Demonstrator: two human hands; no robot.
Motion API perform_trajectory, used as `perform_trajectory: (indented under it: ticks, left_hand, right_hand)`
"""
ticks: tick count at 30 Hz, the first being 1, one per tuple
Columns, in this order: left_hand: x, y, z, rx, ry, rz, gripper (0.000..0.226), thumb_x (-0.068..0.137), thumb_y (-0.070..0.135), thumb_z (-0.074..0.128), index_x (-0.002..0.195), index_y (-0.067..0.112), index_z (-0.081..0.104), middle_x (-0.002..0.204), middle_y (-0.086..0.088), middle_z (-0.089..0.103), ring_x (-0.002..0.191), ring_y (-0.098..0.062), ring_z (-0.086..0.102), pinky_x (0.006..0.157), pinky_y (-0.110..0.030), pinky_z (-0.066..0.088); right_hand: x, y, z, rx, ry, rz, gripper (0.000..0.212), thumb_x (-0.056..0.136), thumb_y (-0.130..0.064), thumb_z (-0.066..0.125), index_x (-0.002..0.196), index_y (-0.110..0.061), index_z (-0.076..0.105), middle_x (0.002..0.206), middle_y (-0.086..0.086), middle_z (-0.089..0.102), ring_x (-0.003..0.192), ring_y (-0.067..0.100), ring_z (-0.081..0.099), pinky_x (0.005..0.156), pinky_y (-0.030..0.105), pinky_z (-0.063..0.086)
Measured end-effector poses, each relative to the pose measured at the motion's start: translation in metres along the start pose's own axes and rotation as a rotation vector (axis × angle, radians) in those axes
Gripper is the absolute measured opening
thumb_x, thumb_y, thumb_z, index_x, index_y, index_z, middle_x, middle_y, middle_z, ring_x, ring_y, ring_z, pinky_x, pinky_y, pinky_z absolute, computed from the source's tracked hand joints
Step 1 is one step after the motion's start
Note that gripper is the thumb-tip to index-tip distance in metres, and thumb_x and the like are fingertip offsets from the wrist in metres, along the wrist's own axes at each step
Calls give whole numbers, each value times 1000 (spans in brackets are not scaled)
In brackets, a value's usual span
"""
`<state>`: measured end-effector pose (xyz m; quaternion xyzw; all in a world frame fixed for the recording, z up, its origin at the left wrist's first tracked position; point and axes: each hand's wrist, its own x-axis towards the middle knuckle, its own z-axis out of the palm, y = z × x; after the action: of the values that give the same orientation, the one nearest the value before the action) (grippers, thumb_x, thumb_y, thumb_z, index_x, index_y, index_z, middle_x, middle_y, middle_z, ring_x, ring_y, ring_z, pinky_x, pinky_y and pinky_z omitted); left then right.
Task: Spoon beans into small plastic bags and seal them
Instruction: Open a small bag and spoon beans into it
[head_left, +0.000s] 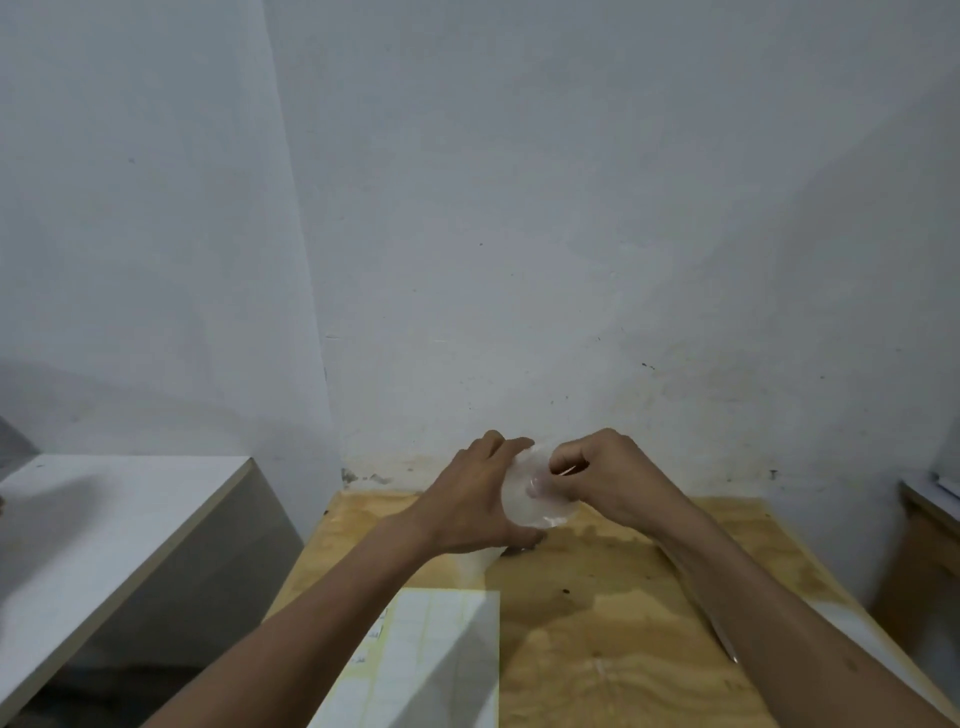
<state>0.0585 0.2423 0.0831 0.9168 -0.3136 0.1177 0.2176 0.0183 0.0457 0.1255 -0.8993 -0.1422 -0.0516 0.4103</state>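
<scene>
Here, both hands meet at centre frame, just above the far end of the plywood table. The left hand wraps its fingers and thumb round the side of a clear plastic bag. The right hand pinches the bag's top edge between curled fingers and thumb. The bag is held off the table, between the two hands. It is translucent and blurred; whether it contains beans cannot be told. No beans or spoon can be made out for certain; a thin blade-like object lies beside the right forearm at lower right.

Handling judgement:
- The bag is thin film, therefore light, limp and slippery. It holds no shape of its own.
- Support the body from the side or below with one hand, as the left does now.
- Take hold of the mouth at the rim only, with fingertips. A pinch lower down closes the opening.
- Film tears or stretches under a hard pull; use light force when parting or sealing the rim.

A sheet of paper lies at lower centre. A white counter stands at left.
</scene>
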Motion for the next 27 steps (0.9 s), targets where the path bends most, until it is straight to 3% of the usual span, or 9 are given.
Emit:
perform_trajectory:
  ticks: [3, 6, 9, 13, 16, 20, 23, 25, 27]
  left_hand:
    - [3, 6, 3, -94, 6, -19, 88, 71, 57, 85, 142, 25, 44, 122, 8, 46, 104, -11, 47, 84, -27, 47]
    - [7, 8, 6, -89, 38, -40, 83, 72, 61, 81, 139, 24, 48, 117, 12, 46, 100, -8, 48, 82, -27, 46]
    - [10, 7, 10, -32, 49, -100, 86, 73, 65, 78, 141, 23, 48, 119, 9, 47, 103, -12, 51, 85, -29, 50]
    - [11, 1, 17, 14, 23, -167, 104, 59, 83, 63, 143, 23, 48, 113, 11, 43, 98, -12, 49, 83, -30, 48]
    - [11, 1, 25, 20, 23, -165, 112, 52, 88, 49, 143, 24, 48, 111, 11, 42, 96, -12, 48, 79, -28, 44]
    - [15, 7, 33, 21, 13, -152, 106, 58, 86, 61, 143, 23, 49, 111, 10, 42, 94, -14, 49, 77, -30, 45]
    - [17, 10, 37, 17, 19, -157, 91, 71, 72, 75, 144, 24, 49, 114, 9, 44, 96, -14, 50, 82, -32, 49]
    - [16, 11, 37, 15, 15, -167, 92, 71, 73, 74, 144, 25, 48, 114, 10, 44, 97, -14, 50, 82, -31, 48]
    - [14, 10, 33, 11, 8, -180, 99, 64, 81, 69, 144, 25, 48, 114, 10, 45, 96, -13, 50, 79, -30, 45]
  right_hand:
    - [-2, -1, -3, 137, -40, 17, 7, 85, -28, 79, 78, -29, 82, 83, -13, 77, 80, 1, 70, 66, 13, 50]
    - [-2, 9, -6, 167, -7, 13, 13, 90, -19, 75, 83, -28, 82, 84, -14, 77, 80, -2, 71, 67, 12, 52]
    - [3, 25, -14, 108, 123, 58, 12, 91, -13, 72, 97, -18, 82, 90, -6, 78, 79, 5, 73, 74, 21, 61]
    - [5, 68, -35, -317, 189, 254, 11, 92, -20, 69, 93, -19, 80, 88, -3, 76, 76, 16, 71, 71, 35, 62]
    - [-9, 97, -39, -620, 104, 503, 13, 88, -25, 67, 83, -14, 72, 81, 2, 69, 73, 23, 68, 60, 30, 55]
    - [-32, 113, -31, -738, -96, 678, 30, 93, -35, 64, 74, -15, 53, 73, 1, 55, 62, 20, 55, 53, 26, 40]
    - [-39, 118, -21, -755, -162, 731, 13, 89, -13, 62, 79, -14, 54, 78, 3, 55, 63, 21, 54, 56, 26, 40]
    - [-42, 120, -15, -742, -171, 742, 27, 89, -5, 58, 69, -17, 45, 70, 2, 45, 53, 19, 44, 49, 26, 34]
    - [-42, 117, -13, -760, -124, 710, 21, 92, -7, 57, 75, -18, 50, 69, 0, 45, 55, 17, 45, 50, 27, 37]
